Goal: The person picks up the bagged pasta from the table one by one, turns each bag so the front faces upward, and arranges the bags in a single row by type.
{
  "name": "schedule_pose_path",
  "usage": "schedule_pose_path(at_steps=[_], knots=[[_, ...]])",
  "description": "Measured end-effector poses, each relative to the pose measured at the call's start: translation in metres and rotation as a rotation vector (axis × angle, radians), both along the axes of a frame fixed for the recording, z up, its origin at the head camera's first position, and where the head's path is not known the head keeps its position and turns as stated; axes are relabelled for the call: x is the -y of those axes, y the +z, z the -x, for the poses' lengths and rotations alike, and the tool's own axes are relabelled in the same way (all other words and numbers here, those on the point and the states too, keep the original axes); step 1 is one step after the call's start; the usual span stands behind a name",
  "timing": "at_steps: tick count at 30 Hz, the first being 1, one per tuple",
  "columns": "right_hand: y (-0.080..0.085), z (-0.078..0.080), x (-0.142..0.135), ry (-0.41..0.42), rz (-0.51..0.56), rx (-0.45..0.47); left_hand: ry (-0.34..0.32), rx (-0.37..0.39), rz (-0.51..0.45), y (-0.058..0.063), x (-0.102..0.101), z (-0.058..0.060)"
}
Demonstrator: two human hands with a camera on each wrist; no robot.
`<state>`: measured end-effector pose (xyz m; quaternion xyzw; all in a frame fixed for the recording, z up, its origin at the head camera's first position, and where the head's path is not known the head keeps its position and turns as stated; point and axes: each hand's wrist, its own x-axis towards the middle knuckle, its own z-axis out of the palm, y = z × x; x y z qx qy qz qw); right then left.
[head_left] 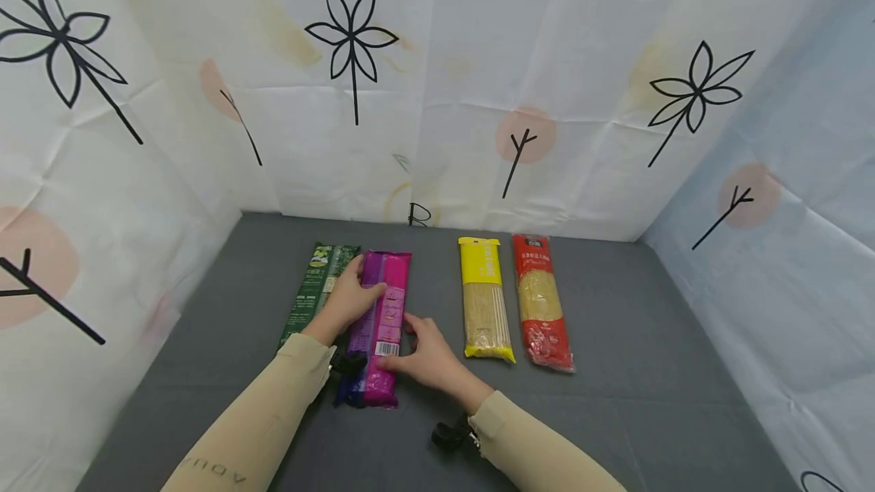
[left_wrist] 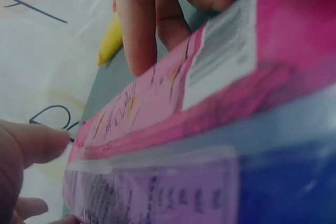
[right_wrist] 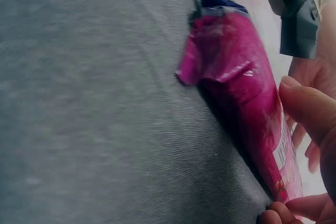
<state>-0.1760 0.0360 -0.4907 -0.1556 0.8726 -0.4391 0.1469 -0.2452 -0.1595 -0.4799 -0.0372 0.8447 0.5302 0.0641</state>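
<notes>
A long pink-and-purple noodle packet (head_left: 390, 310) lies on the grey cloth, its barcode side up. At its upper left part, my left hand (head_left: 349, 301) grips it, thumb across the face and fingers at the left edge. My right hand (head_left: 431, 355) holds the lower right edge, thumb on top near the barcode and fingers curled against the side. In the right wrist view the crimped end of the packet (right_wrist: 236, 72) shows. Beside it on the left, partly hidden by my left hand, is a green packet (head_left: 307, 302).
To the right lie a yellow packet (head_left: 487, 302) with pale noodles showing through and a red packet (head_left: 543, 306) with a clear window, side by side. The grey cloth (head_left: 615, 416) ends at a patterned white curtain (head_left: 451, 59) behind and at both sides.
</notes>
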Motion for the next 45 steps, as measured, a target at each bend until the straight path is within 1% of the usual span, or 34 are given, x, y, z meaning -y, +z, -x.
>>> schedule_pose_path(at_steps=[2, 4, 7, 9, 10, 12, 15, 23, 28, 32, 34, 37, 40, 45], knots=[[0.000, 0.003, 0.002, 0.013, -0.018, -0.002, -0.008, 0.014, 0.058, 0.002, 0.000, 0.002], [0.001, 0.004, 0.004, 0.021, -0.035, 0.004, -0.020, 0.025, 0.136, 0.003, 0.000, 0.004], [0.003, 0.003, 0.005, 0.022, -0.063, 0.018, -0.050, 0.036, 0.243, 0.005, 0.000, 0.007], [0.004, 0.003, 0.006, 0.021, -0.071, 0.021, -0.064, 0.048, 0.275, 0.005, 0.000, 0.008], [0.005, 0.003, 0.007, 0.020, -0.074, 0.024, -0.066, 0.056, 0.273, 0.005, 0.000, 0.009], [0.006, 0.002, 0.008, 0.020, -0.077, 0.025, -0.059, 0.072, 0.251, 0.005, 0.001, 0.009], [0.007, 0.002, 0.009, 0.022, -0.081, 0.025, -0.041, 0.080, 0.190, 0.005, 0.001, 0.008], [0.009, 0.003, 0.007, 0.041, -0.090, 0.035, -0.011, 0.057, 0.076, 0.007, 0.000, 0.006], [0.008, 0.005, 0.003, 0.045, -0.060, 0.063, 0.029, 0.046, -0.028, 0.007, 0.000, 0.002], [0.006, 0.007, -0.003, 0.049, -0.010, 0.093, 0.075, 0.034, -0.127, 0.011, 0.000, -0.001], [0.006, 0.008, -0.005, 0.058, 0.027, 0.111, 0.095, 0.017, -0.160, 0.014, -0.001, -0.003], [0.005, 0.007, -0.007, 0.075, 0.098, 0.151, 0.111, -0.008, -0.186, 0.018, -0.002, -0.007], [0.005, 0.005, -0.007, 0.080, 0.213, 0.204, 0.120, -0.026, -0.216, 0.023, -0.005, -0.011], [0.005, 0.003, -0.007, 0.060, 0.395, 0.237, 0.128, -0.053, -0.283, 0.032, -0.012, -0.014]])
